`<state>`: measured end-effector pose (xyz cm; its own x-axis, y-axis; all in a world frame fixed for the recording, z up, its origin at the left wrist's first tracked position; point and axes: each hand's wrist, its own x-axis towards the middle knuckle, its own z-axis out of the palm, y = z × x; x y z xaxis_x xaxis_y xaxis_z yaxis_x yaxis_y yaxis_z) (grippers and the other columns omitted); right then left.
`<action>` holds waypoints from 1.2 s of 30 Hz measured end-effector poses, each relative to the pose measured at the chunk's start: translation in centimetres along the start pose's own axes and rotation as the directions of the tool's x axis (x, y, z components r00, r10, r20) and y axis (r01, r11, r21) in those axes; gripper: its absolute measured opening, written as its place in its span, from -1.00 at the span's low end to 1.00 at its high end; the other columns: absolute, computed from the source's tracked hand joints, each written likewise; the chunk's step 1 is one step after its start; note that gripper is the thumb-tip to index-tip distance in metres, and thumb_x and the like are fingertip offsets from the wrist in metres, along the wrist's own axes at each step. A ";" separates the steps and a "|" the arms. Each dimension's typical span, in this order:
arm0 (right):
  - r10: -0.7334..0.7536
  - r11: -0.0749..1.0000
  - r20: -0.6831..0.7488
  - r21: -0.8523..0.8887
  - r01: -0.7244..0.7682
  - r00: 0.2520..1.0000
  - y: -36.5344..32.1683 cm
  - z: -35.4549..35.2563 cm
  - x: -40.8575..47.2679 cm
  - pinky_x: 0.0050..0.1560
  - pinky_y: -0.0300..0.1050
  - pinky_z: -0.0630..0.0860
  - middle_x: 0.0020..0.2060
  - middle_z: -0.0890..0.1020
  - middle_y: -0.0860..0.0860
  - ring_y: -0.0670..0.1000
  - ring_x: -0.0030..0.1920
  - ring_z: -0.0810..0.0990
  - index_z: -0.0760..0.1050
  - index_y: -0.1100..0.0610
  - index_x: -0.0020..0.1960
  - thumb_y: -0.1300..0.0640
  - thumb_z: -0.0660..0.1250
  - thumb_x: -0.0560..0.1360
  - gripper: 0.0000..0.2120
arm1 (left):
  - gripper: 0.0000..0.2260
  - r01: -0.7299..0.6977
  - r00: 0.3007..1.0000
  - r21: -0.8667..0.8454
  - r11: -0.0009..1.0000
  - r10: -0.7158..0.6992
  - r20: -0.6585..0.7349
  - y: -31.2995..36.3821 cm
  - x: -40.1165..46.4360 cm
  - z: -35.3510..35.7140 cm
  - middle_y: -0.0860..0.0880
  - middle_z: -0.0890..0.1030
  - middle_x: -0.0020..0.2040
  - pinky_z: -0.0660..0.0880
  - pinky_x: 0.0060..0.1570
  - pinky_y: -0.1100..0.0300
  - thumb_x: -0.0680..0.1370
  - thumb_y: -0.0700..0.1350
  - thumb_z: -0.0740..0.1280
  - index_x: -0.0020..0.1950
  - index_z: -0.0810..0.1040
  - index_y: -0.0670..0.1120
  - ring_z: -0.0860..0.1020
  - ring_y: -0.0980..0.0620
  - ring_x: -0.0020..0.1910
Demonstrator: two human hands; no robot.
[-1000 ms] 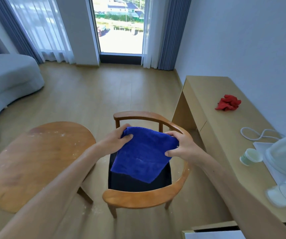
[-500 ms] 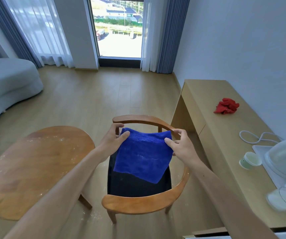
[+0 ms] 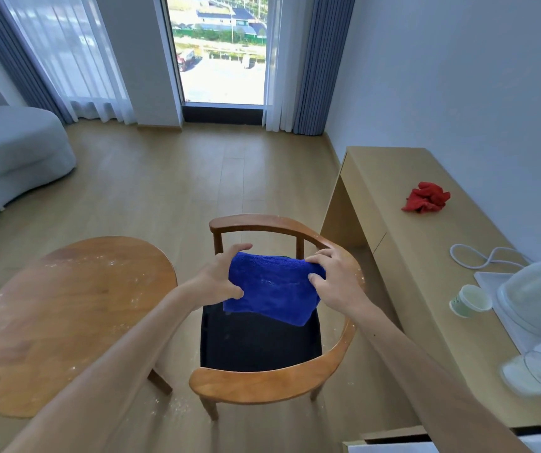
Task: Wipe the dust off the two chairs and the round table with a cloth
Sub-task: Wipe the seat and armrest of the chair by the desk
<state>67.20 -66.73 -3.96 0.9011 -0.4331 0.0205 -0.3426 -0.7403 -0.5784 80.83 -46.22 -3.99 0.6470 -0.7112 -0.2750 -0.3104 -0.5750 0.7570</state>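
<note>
Since the earlier frame, my left hand (image 3: pixel 218 280) and right hand (image 3: pixel 334 278) bunched the blue cloth (image 3: pixel 270 291) narrower, both gripping its edges above the chair (image 3: pixel 264 385).

There is only one view, from a camera on the person's head, wide-angled and tilted forward and down. It looks over both forearms at the wooden chair (image 3: pixel 272 325) close below, with the round table (image 3: pixel 66 318) near left, the long desk (image 3: pixel 425 273) along the right wall and the window (image 3: pixel 220 50) far ahead.
</note>
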 end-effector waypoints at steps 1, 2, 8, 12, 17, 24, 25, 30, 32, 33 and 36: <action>-0.018 1.000 0.029 0.008 0.018 0.999 0.0 0.1 -0.1 0.24 -0.23 0.41 0.21 0.51 0.00 -0.05 0.19 0.47 0.52 0.08 0.25 0.18 0.27 0.59 -0.75 | -0.27 -0.006 1.000 0.074 0.997 0.006 -0.011 -0.1 0.2 0.3 -0.05 0.37 0.25 0.51 0.01 0.18 0.39 -0.33 0.40 0.43 0.21 0.17 0.42 -0.05 0.18; -0.031 0.999 0.058 0.012 0.031 0.998 0.1 0.2 -0.2 0.26 -0.15 0.46 0.19 0.54 0.01 -0.03 0.17 0.48 0.51 0.08 0.25 0.17 0.24 0.60 -0.76 | -0.30 -0.006 1.000 0.142 0.990 0.010 -0.029 -0.1 0.3 0.6 -0.06 0.35 0.25 0.46 -0.01 0.21 0.41 -0.31 0.39 0.43 0.23 0.14 0.40 -0.04 0.18; -0.042 0.999 0.192 0.004 0.042 0.981 1.4 0.8 -0.7 0.21 -0.15 0.43 0.10 0.54 -0.07 -0.06 0.15 0.44 0.47 0.05 0.20 0.11 0.15 0.64 -0.81 | -0.66 -0.010 0.996 0.277 0.961 0.035 -0.088 -1.5 0.5 0.9 0.02 0.27 0.18 0.37 0.23 0.14 0.48 -0.17 0.38 0.23 0.48 0.07 0.28 0.01 0.23; 0.017 0.979 0.293 0.187 -0.075 0.956 2.9 1.5 -1.9 -0.01 -0.34 0.51 -0.01 0.55 -0.11 -0.05 0.04 0.56 0.40 -0.01 0.16 0.11 0.13 0.66 -0.87 | -0.74 -0.021 0.998 -0.003 1.000 0.021 0.063 -2.7 0.2 1.4 0.03 0.55 0.07 0.56 0.10 0.08 0.51 -0.18 0.38 0.12 0.47 0.09 0.55 0.02 0.08; 0.121 0.971 0.299 0.163 -0.176 0.946 6.3 5.1 -4.9 0.03 -0.37 0.38 0.11 0.54 -0.07 -0.08 0.12 0.52 0.40 0.06 0.34 0.16 0.12 0.65 -0.72 | -0.73 0.217 0.976 -0.282 0.935 -0.209 0.059 -6.3 0.3 6.6 -0.01 0.58 0.07 0.57 0.10 0.04 0.52 -0.08 0.40 0.17 0.41 0.02 0.57 0.02 0.07; 0.465 0.820 0.338 0.184 -0.542 0.818 12.9 16.1 -12.5 0.00 -0.20 0.52 0.06 0.57 -0.04 -0.14 0.02 0.53 0.45 -0.05 0.10 0.16 0.17 0.61 -0.84 | -0.71 0.419 0.902 -0.269 0.867 -0.432 0.011 -13.3 3.3 17.1 0.07 0.57 0.04 0.50 -0.07 0.22 0.50 0.06 0.40 0.18 0.49 0.04 0.54 0.11 0.02; 0.517 0.776 0.338 0.204 -0.597 0.787 13.7 17.6 -13.5 -0.04 -0.25 0.52 0.05 0.59 -0.03 -0.14 0.02 0.54 0.45 -0.03 0.09 0.18 0.18 0.61 -0.84 | -0.71 0.434 0.893 -0.267 0.860 -0.449 0.006 -14.1 3.8 18.5 0.06 0.57 0.04 0.46 -0.11 0.27 0.51 0.03 0.40 0.20 0.49 0.02 0.53 0.10 0.01; 0.659 0.612 0.417 0.187 -0.768 0.626 15.8 21.2 -15.4 -0.06 -0.36 0.50 0.21 0.55 0.04 -0.07 0.08 0.54 0.42 0.11 0.27 0.24 0.22 0.59 -0.73 | -0.72 0.469 0.881 -0.193 0.862 -0.471 0.038 -17.5 4.5 22.4 -0.01 0.64 0.05 0.43 -0.04 0.33 0.53 -0.09 0.38 0.22 0.54 -0.10 0.56 0.09 0.01; 0.601 0.763 0.264 0.093 -0.640 0.754 15.4 21.3 -14.8 0.22 -0.23 0.42 0.34 0.41 0.00 -0.02 0.30 0.41 0.34 0.07 0.39 0.16 0.23 0.58 -0.61 | -0.75 0.425 0.901 -0.193 0.885 -0.435 -0.009 -18.1 4.4 22.3 0.01 0.63 0.05 0.41 -0.07 0.37 0.56 -0.10 0.35 0.22 0.54 -0.09 0.55 0.12 -0.02; 0.482 0.872 0.134 0.021 -0.489 0.866 14.5 21.1 -14.2 0.33 -0.11 0.38 0.38 0.36 0.00 0.00 0.37 0.33 0.32 0.04 0.41 0.10 0.22 0.57 -0.59 | -0.77 0.412 0.903 -0.182 0.893 -0.427 -0.054 -18.3 4.3 22.1 0.01 0.62 0.06 0.40 -0.04 0.35 0.58 -0.10 0.32 0.22 0.53 -0.09 0.54 0.11 -0.01; 0.071 0.972 0.091 -0.228 -0.049 0.993 12.1 23.4 -12.5 0.42 0.21 0.21 0.48 0.26 0.10 0.19 0.49 0.18 0.29 -0.06 0.46 -0.15 0.16 0.51 -0.46 | -0.79 0.391 0.893 0.000 0.920 -0.379 -0.243 -20.5 3.5 21.6 -0.04 0.60 0.10 0.43 0.12 0.15 0.62 -0.12 0.22 0.21 0.53 -0.11 0.50 -0.01 0.11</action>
<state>58.04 -58.26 -30.37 0.8947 -0.4364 -0.0950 -0.4380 -0.8157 -0.3778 74.41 -45.71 -33.25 0.8647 -0.3187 -0.3882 -0.0332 -0.8075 0.5890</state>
